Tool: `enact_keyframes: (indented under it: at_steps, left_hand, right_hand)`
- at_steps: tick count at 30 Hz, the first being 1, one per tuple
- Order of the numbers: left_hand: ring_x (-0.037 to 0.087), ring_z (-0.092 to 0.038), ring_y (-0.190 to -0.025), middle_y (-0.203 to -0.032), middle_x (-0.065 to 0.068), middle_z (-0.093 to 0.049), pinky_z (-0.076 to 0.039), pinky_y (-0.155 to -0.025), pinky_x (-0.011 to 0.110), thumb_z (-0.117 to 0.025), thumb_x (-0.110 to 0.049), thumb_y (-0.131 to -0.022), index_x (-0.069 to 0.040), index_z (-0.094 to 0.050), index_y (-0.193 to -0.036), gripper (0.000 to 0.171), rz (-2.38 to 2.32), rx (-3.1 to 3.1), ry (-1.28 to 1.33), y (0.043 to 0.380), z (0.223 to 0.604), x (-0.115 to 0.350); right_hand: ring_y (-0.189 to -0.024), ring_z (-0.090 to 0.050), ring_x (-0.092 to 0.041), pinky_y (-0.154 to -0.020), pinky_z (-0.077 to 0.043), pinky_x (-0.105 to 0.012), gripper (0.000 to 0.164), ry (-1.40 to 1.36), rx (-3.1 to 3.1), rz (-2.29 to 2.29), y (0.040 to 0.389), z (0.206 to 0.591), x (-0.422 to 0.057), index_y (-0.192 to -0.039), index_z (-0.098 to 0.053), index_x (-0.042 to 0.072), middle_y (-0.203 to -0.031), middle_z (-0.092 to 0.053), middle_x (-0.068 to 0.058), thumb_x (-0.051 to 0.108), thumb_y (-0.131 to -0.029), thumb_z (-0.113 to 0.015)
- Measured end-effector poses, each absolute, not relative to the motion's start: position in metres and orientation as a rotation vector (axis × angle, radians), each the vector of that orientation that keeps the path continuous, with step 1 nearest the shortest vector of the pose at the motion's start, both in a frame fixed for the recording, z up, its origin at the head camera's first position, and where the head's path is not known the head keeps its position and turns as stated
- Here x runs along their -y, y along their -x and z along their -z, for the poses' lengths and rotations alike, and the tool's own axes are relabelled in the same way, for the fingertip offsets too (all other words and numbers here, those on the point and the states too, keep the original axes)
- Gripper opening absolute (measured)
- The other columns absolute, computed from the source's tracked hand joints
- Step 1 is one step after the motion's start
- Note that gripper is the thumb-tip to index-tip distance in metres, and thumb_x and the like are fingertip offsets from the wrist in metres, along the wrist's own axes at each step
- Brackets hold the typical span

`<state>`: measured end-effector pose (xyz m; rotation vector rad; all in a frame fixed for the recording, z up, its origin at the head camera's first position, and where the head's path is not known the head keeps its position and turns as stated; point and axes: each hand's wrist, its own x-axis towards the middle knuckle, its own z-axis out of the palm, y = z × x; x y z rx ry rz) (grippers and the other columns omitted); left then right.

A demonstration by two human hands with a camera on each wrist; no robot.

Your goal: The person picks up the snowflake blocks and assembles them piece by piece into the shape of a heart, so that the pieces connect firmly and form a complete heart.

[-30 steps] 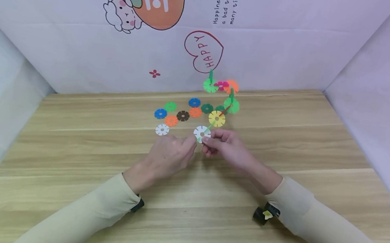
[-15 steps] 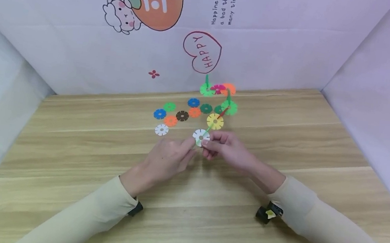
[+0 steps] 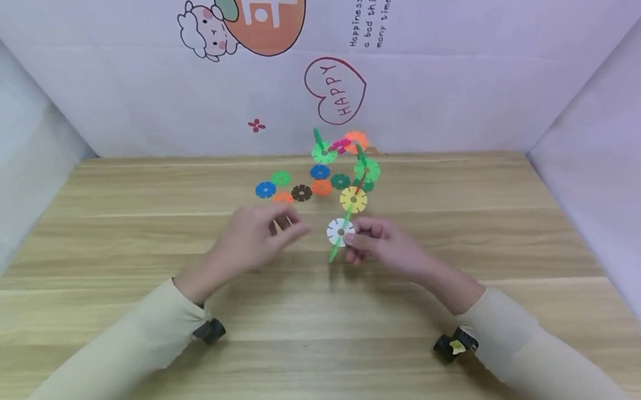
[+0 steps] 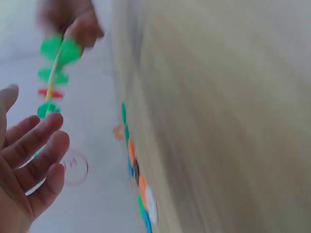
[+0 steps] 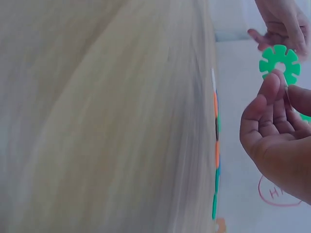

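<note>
My right hand pinches a white notched disc between thumb and fingers. It belongs to a chain of interlocking plastic discs held above the table. At the near end, a green disc stands edge-on in the head view; its notched face shows in the right wrist view. Beyond the white disc come a yellow disc, a red one, several green ones, a pink and an orange disc. My left hand is left of the chain, apart from it, fingers loosely bent and holding nothing.
Loose discs lie flat in two rows on the wooden table, among them a blue disc, a brown disc and a dark green disc. My left hand hides part of this group. A printed white cloth rises behind.
My left hand has let go of the chain's near end and moved left, leaving the green disc in sight. The chain's far end has swung left. The right hand keeps its pinch.
</note>
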<state>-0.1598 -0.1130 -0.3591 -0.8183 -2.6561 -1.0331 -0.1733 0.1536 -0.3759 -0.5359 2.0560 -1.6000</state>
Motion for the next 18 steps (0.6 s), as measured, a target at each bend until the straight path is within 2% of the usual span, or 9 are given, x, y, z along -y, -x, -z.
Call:
enact_keyframes:
  at_steps: [4,8,12,18]
  left_hand:
    - [0.029,-0.062,-0.063,-0.079,0.003,-0.069,-0.052,-0.053,0.034,-0.068,-0.034,-0.098,-0.016,-0.068,-0.096,0.018,1.422,2.699,0.526,0.171,0.353,0.131]
    - [0.044,-0.064,-0.068,-0.089,0.015,-0.071,-0.051,-0.054,0.031,-0.067,-0.029,-0.099,-0.010,-0.068,-0.102,0.020,1.662,2.657,0.412,0.181,0.354,0.147]
    - [0.046,-0.064,-0.069,-0.095,0.020,-0.071,-0.049,-0.054,0.031,-0.067,-0.030,-0.099,-0.006,-0.066,-0.106,0.025,1.708,2.652,0.364,0.188,0.356,0.157]
    - [0.047,-0.065,-0.075,-0.104,0.012,-0.067,-0.050,-0.056,0.029,-0.069,-0.025,-0.098,-0.005,-0.066,-0.115,0.026,1.708,2.678,0.316,0.194,0.360,0.164]
  right_hand:
    - [-0.083,-0.060,-0.037,-0.083,-0.054,-0.049,0.019,0.565,-2.032,1.570,0.177,0.376,-0.163,-0.095,-0.056,-0.002,-0.089,-0.064,-0.021,0.014,-0.105,-0.053]
    - [-0.081,-0.060,-0.032,-0.081,-0.054,-0.047,0.020,0.607,-2.008,1.524,0.179,0.376,-0.173,-0.095,-0.054,-0.001,-0.087,-0.063,-0.018,0.015,-0.106,-0.051]
    - [-0.079,-0.060,-0.030,-0.080,-0.052,-0.048,0.024,0.632,-1.987,1.469,0.180,0.373,-0.184,-0.098,-0.053,-0.002,-0.086,-0.061,-0.017,0.019,-0.107,-0.048]
    - [-0.079,-0.058,-0.038,-0.079,-0.051,-0.048,0.024,0.675,-1.942,1.391,0.180,0.370,-0.201,-0.099,-0.055,-0.001,-0.083,-0.061,-0.016,0.020,-0.108,-0.047]
